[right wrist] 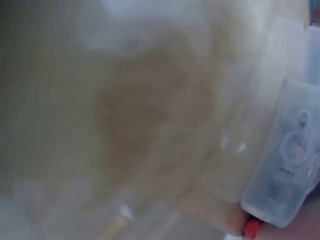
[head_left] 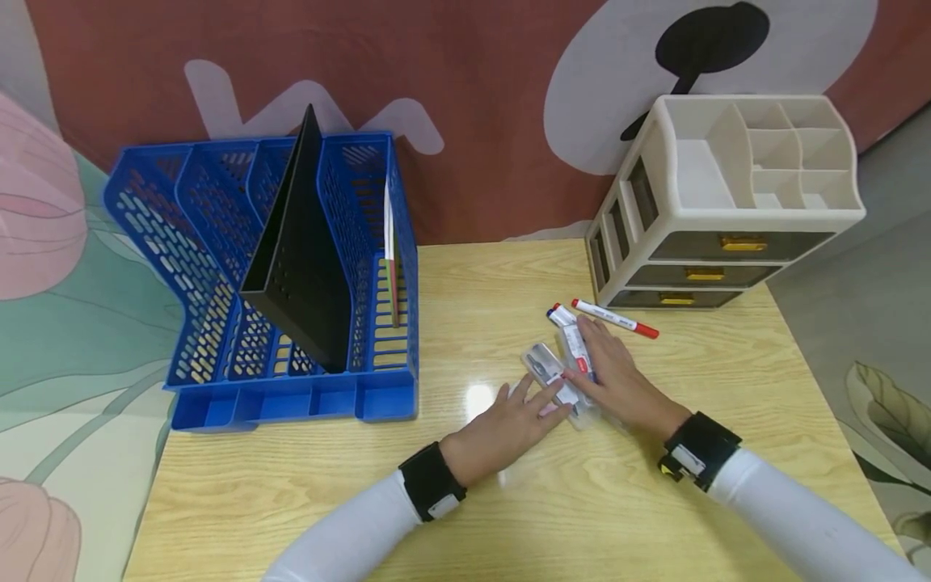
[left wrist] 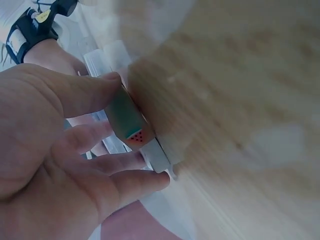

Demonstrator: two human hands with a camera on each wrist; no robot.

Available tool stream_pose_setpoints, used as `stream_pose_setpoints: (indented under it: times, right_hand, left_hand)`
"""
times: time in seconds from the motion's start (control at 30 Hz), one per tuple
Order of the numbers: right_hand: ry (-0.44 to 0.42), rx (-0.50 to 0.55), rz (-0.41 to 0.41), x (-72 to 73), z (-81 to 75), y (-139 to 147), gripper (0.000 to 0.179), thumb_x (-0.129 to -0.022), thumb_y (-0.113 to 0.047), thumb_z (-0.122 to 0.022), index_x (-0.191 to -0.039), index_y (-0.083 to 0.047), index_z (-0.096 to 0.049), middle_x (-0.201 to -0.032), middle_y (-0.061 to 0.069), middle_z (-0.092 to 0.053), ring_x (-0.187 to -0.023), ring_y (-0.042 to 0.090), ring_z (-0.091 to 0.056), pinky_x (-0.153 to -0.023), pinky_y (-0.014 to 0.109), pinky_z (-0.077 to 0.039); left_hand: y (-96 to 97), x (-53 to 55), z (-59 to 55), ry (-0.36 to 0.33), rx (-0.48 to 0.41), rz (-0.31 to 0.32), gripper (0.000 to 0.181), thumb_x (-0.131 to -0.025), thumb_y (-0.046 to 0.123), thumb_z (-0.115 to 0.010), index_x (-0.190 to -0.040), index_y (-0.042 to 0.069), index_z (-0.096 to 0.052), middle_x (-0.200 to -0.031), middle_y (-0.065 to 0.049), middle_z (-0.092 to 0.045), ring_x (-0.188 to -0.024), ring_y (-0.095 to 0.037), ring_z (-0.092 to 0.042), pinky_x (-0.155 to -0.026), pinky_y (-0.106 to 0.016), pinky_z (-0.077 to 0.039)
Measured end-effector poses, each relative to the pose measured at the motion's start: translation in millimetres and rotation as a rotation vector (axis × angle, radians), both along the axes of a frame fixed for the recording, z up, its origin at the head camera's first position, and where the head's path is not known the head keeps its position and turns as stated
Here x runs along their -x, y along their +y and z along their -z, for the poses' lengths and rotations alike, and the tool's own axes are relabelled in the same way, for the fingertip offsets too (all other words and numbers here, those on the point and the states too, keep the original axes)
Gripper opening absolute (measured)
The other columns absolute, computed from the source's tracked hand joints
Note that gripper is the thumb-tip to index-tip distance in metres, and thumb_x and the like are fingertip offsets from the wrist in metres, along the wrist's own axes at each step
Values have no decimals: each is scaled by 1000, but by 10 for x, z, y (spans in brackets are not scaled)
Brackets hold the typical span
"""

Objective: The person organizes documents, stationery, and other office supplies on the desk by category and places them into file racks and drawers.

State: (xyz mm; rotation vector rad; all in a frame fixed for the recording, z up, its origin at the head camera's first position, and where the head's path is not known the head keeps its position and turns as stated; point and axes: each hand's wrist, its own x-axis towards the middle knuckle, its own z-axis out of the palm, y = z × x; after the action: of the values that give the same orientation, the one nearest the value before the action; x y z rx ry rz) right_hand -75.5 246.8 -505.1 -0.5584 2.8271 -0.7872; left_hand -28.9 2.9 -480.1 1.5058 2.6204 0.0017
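In the head view my left hand (head_left: 505, 432) lies at a clear flat case (head_left: 541, 362) with a grey metal tool inside. The left wrist view shows its thumb and fingers about a small green block with a watermelon print and a white end, like an eraser (left wrist: 125, 117). My right hand (head_left: 625, 380) grips a clear plastic box (head_left: 575, 343) with a white and red label, thumb on the near side. That translucent box (right wrist: 285, 155) shows at the right wrist view's edge. Whiteboard markers (head_left: 560, 315) lie by the right fingertips; a red-capped marker (head_left: 614, 318) lies beyond.
A blue desk file rack (head_left: 294, 396) stands at the left, holding a black folder (head_left: 309, 275) and thin booklets (head_left: 390, 250). At the back right is a white drawer organizer (head_left: 764, 217) with several top compartments. The wooden table (head_left: 480, 323) ends at the right.
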Motion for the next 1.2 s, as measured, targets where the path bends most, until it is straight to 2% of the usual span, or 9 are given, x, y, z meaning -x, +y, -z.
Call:
stream_pose_setpoints:
  times: [0.27, 0.6, 0.8, 0.97, 1.2]
  right_hand:
    - [12, -3, -44, 157, -17, -161, 90, -95, -50, -51, -157, -9, 0, -163, 19, -8, -148, 37, -5, -115, 66, -13]
    - [24, 6, -93, 303, -35, -284, 87, -97, -50, -49, -157, -9, -1, -164, 18, -8, -147, 38, -7, -117, 61, -16]
    - [24, -2, -100, 409, -21, -352, 87, -97, -53, -46, -157, -9, 0, -164, 17, -7, -148, 36, -8, -117, 58, -18]
    - [32, 8, -113, 473, -29, -403, 86, -98, -51, -45, -156, -6, 0, -163, 19, -7, -147, 39, -9, -117, 59, -17]
    - [23, -20, -110, 532, -45, -444, 86, -98, -52, -44, -156, -7, 1, -164, 18, -6, -147, 38, -7, -118, 59, -16]
  left_hand:
    - [-142, 104, 8, -49, -45, -79, 62, -98, -3, -49, -153, 17, -31, -161, -16, -21, -136, -50, -31, -92, -60, -50]
    - [-320, 224, 4, 12, -82, -129, 64, -94, -3, -56, -152, 10, -32, -159, -21, -26, -132, -51, -37, -89, -55, -53]
    - [-387, 269, -12, -35, -93, -198, 65, -94, -4, -56, -152, 8, -30, -159, -24, -22, -133, -52, -34, -97, -55, -49]
    - [-423, 303, -3, -35, -97, -238, 63, -95, -2, -56, -152, 6, -31, -159, -27, -20, -134, -53, -32, -103, -55, -44]
    - [-462, 319, -23, -50, -134, -284, 61, -94, -2, -56, -151, 5, -33, -158, -28, -21, -134, -51, -33, -103, -53, -43]
